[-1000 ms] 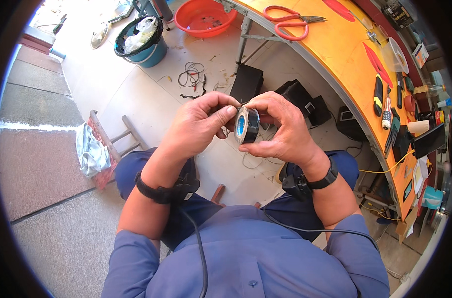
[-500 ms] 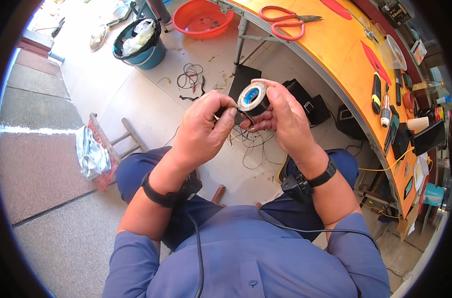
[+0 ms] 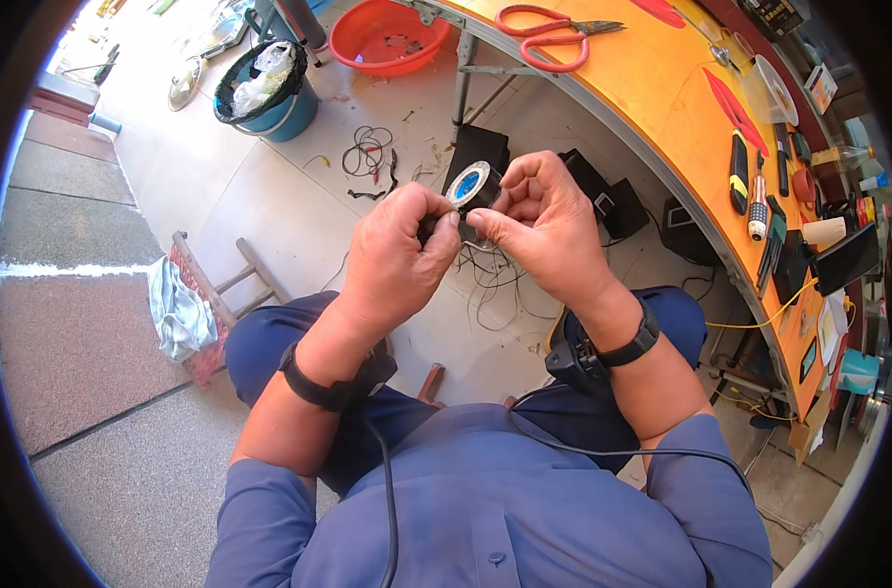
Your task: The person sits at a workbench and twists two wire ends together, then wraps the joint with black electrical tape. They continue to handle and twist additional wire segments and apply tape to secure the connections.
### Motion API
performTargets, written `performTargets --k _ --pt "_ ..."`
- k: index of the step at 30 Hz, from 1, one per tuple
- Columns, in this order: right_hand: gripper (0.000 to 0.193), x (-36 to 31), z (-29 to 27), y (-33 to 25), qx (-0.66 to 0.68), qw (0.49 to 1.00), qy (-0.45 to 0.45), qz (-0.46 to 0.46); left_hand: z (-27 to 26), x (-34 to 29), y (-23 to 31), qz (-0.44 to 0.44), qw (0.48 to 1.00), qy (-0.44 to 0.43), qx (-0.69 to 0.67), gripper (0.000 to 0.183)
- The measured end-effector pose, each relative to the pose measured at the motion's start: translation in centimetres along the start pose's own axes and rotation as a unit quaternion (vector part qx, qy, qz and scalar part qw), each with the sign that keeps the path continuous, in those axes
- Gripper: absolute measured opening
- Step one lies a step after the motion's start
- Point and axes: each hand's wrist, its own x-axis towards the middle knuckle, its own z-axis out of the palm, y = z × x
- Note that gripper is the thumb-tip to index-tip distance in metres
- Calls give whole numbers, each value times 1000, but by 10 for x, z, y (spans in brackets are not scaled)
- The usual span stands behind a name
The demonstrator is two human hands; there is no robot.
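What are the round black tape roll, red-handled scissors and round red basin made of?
The round black tape roll: probably smooth plastic, given its even, dark outer band. The red-handled scissors: grey blades, seemingly metal from their dull sheen; handles maybe plastic-coated, being evenly red. The round red basin: likely plastic, slightly glossy, evenly coloured.

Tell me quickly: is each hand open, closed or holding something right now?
Left hand: pinched closed at the edge of a black electrical tape roll.
Right hand: partly curled beside the roll; whether it grips can't be told.
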Motion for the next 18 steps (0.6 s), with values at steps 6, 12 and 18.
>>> performTargets --k 6,12,18 --pt "21 -3 -1 2 -132 981 -26 -143 0 1 -4 89 995 7 42 13" --pt "14 -3 2 0 -185 962 -36 -200 0 2 -3 152 983 4 105 15" --pt "8 -4 -1 -5 -190 968 -40 -157 -6 2 -1 82 994 -53 44 16"
